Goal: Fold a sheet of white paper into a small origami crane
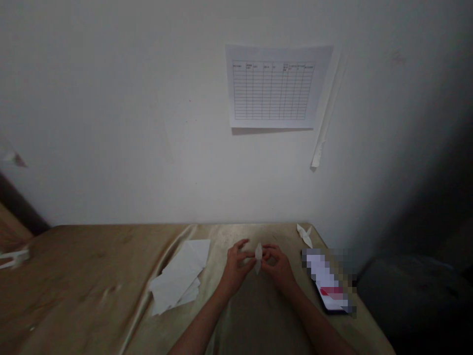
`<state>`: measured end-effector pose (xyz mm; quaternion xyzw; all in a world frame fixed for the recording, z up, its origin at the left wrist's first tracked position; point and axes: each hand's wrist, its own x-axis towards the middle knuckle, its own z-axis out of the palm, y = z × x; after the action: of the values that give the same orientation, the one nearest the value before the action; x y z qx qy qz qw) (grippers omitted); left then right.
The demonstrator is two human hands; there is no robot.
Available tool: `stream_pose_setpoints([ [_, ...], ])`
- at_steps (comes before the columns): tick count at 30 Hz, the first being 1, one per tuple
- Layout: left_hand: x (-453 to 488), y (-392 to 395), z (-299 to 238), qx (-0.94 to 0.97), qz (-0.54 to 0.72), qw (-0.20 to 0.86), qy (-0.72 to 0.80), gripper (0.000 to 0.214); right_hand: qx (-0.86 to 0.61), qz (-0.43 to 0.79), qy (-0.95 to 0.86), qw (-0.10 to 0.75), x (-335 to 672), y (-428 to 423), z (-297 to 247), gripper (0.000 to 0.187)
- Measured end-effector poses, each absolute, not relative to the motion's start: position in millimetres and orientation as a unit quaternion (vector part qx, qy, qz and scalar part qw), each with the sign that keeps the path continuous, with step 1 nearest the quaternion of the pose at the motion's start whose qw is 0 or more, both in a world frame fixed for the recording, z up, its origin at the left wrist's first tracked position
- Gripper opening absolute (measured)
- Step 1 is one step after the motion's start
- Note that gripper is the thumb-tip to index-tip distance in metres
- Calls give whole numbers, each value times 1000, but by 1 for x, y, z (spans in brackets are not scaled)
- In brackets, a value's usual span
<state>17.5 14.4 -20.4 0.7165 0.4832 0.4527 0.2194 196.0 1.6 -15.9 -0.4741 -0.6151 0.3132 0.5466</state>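
Observation:
A small folded white paper piece stands upright between my two hands over the tan table. My left hand pinches its left side, with some fingers raised. On the other side, my right hand has its fingers closed on the paper. A loose pile of white paper sheets lies on the table just left of my left hand.
A finished folded paper figure lies at the table's far right corner. A phone rests by the right edge. A printed grid sheet and a paper strip hang on the white wall. A white object sits at the far left.

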Motion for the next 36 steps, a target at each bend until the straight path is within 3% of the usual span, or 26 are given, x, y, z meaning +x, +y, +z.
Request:
stream_pose_setpoints([
  [18, 15, 11, -13, 708, 450, 187, 511, 8, -514, 284, -617, 524, 197, 7, -29, 9],
  [36, 21, 8, -6, 707, 294, 166, 621, 8, -575, 183, -683, 412, 198, 7, -32, 5],
])
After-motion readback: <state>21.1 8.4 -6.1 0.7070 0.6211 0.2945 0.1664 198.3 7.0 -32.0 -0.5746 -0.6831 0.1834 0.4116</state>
